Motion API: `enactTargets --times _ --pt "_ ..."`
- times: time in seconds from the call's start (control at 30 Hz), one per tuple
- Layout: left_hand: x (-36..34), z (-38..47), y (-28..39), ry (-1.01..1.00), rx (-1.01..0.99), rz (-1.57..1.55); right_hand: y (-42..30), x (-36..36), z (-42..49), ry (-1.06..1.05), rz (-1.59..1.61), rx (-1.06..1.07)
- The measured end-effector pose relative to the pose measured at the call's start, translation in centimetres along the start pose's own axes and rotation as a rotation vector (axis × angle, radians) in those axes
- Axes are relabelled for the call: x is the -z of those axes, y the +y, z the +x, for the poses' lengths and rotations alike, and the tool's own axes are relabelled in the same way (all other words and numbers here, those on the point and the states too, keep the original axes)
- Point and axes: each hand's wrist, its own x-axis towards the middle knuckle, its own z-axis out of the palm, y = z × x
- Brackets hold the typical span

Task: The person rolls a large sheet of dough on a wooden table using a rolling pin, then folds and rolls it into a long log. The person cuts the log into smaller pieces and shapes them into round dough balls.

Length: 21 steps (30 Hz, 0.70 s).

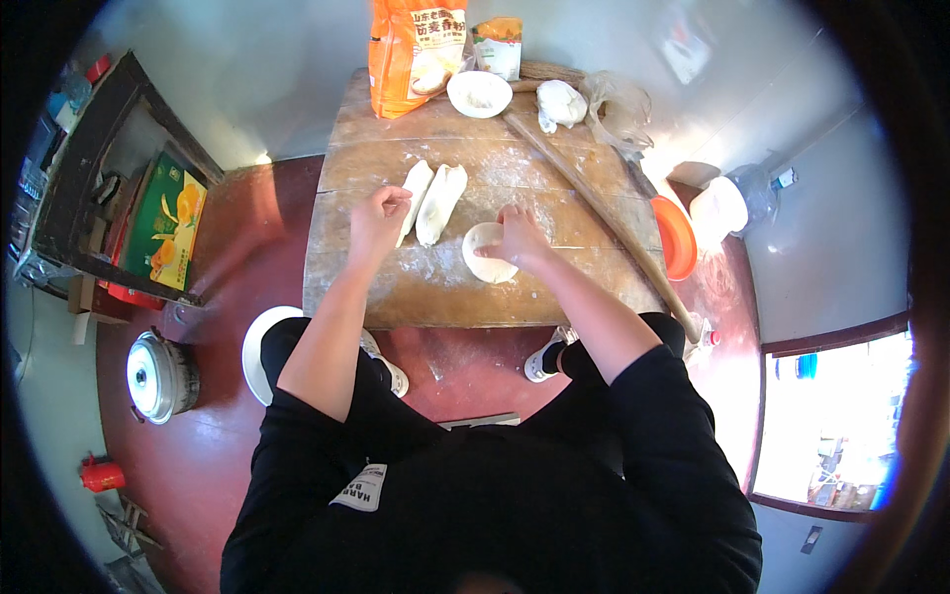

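Observation:
Two long pieces of pale dough lie side by side on the floured wooden table [349,286], the right-hand one [442,204] folded at its top. My left hand [382,211] is at the left-hand piece [417,185], fingers curled and partly over its edge; whether it grips the dough is unclear. To their right, my right hand [517,234] has its fingers and thumb on a round white bowl or dough ring [490,275], which I cannot tell apart for certain. Its thumb reaches inside the rim.
A long wooden rolling pin [594,200] slants across the table's right side. Along the back stand an orange flour bag [393,67], a white bowl [479,94], a small pouch [499,48], a white bundle [561,104] and a clear plastic bag [617,111]. An orange basin [679,237] is beyond the right edge.

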Motion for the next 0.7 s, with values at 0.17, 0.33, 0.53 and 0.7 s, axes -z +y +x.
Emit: enactTargets --times 0.17,0.33,0.53,0.7 --pt "0.5 0.6 1.8 0.035 -0.079 0.016 -1.8 0.9 -0.2 -0.098 0.048 0.007" --pt "1.3 0.7 2.1 0.017 -0.109 0.112 -2.3 6.1 6.5 0.135 0.23 -0.043" --pt "0.9 1.4 2.7 -0.045 -0.108 0.098 5.4 4.7 13.5 0.318 0.567 -0.227" --pt "1.6 1.4 2.1 -0.017 -0.089 0.17 -5.7 -3.0 10.3 -0.018 0.664 -0.356"
